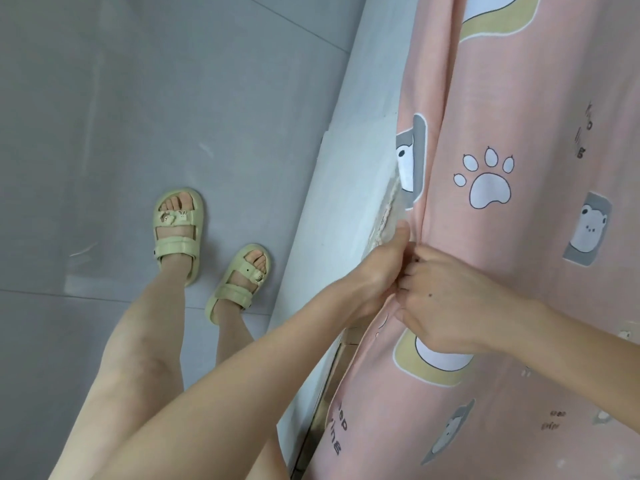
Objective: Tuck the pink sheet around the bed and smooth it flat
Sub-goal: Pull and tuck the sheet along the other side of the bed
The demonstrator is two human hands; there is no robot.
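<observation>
Floor: grey tiles, to my left
Bed: its white side panel runs slantwise between the floor and the cloth
Pink sheet: spread over the top of the bed and turned down along the near side, with a long crease running up its length; its edge lies just beside the white panel
My left hand: reaches in from the floor side to the sheet's edge, thumb straight and pointing up along it, fingers curled into the cloth and gripping it, their tips hidden
My right hand: comes across the top of the sheet, fingers bent tight and pinching the fold at the crease, knuckles touching my left hand
Paw print: white, on the sheet above my right hand
Sandals: pale green, on my feet, near the bed's side
</observation>
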